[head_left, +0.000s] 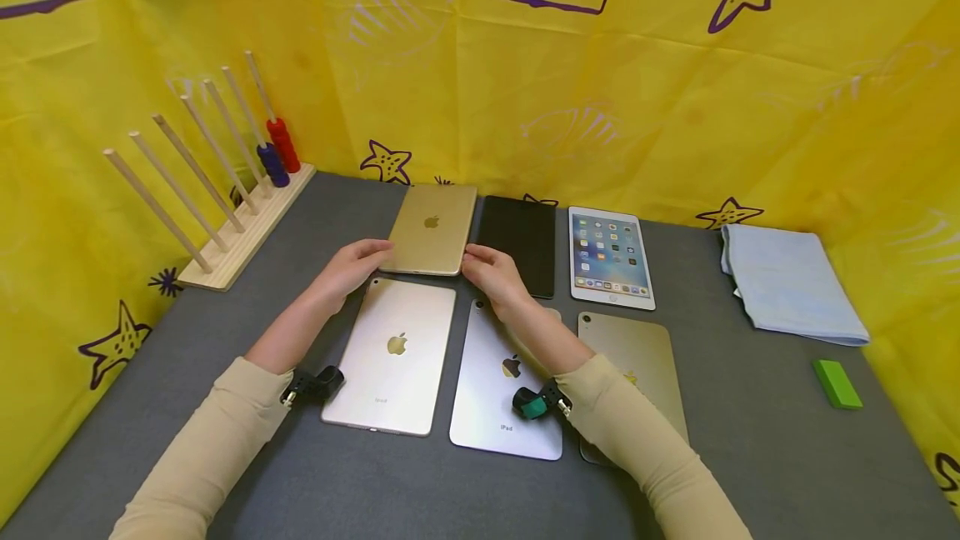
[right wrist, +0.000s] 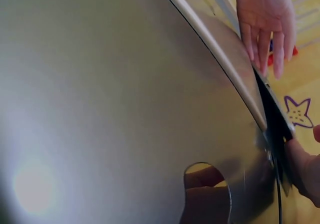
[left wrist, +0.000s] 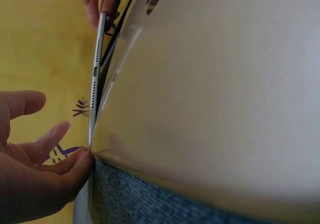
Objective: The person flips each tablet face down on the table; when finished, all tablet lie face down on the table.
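In the head view a gold tablet (head_left: 442,223) lies back up at the far side of the table. My left hand (head_left: 351,272) pinches its near left corner, the thumb and fingertip showing at the edge in the left wrist view. At the near right corner, my right hand (head_left: 493,277) holds the same tablet between thumb and fingers. The tablet's port edge (left wrist: 94,92) faces the left wrist camera. A pale pinkish tablet (head_left: 405,315) and a silver-lilac tablet (head_left: 487,390) lie nearer, under my forearms. Close beside the right hand is a black tablet (head_left: 525,232).
A white tablet with a lit screen (head_left: 611,252) and another gold tablet (head_left: 645,348), partly under my right sleeve, lie to the right. Farther right are a folded blue cloth (head_left: 787,282) and a green block (head_left: 837,384). A wooden peg rack (head_left: 247,232) with beads stands at left.
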`<state>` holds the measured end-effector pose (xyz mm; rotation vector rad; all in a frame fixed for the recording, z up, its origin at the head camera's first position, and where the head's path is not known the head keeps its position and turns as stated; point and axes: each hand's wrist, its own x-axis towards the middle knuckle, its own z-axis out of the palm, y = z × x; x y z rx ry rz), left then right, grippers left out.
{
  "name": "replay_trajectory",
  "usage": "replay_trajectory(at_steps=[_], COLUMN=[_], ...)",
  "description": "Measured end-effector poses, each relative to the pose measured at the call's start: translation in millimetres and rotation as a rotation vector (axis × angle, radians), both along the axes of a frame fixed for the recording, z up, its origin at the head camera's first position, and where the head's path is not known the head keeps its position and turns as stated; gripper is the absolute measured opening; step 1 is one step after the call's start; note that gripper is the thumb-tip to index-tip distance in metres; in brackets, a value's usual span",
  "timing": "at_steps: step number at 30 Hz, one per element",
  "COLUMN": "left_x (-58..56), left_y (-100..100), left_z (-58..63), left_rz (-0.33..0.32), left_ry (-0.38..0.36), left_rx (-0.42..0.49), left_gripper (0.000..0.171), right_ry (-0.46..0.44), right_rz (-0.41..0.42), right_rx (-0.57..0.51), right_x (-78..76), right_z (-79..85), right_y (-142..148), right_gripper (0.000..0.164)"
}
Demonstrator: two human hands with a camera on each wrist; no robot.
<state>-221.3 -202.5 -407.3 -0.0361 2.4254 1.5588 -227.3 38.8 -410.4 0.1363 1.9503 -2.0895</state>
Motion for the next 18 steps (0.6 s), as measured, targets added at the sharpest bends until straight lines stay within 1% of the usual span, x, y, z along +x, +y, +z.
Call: replay_trajectory(at_steps=[3, 10, 18], left_x=[1.0, 1.6, 2.1], left_y=[-1.0, -1.2, -0.6], left_z=[0.7, 2.3, 3.0], left_rz=[0.004, 0.017, 0.029], left_ry=[0.006, -0.006, -0.010], left_rx=[0.014, 0.047, 0.033], left_gripper=[0.051, 0.053, 0.053], right_ry=[-0.001, 0.013, 0.027], right_rz=[0.030, 0.095, 0.130], right_rx=[0.020, 0.013, 0.049], right_x=[1.1, 4.1, 6.6], right_z=[-0.5, 0.5, 0.4], right_y=[-0.6, -1.1, -0.8], right_gripper=[0.047, 0.051, 0.055])
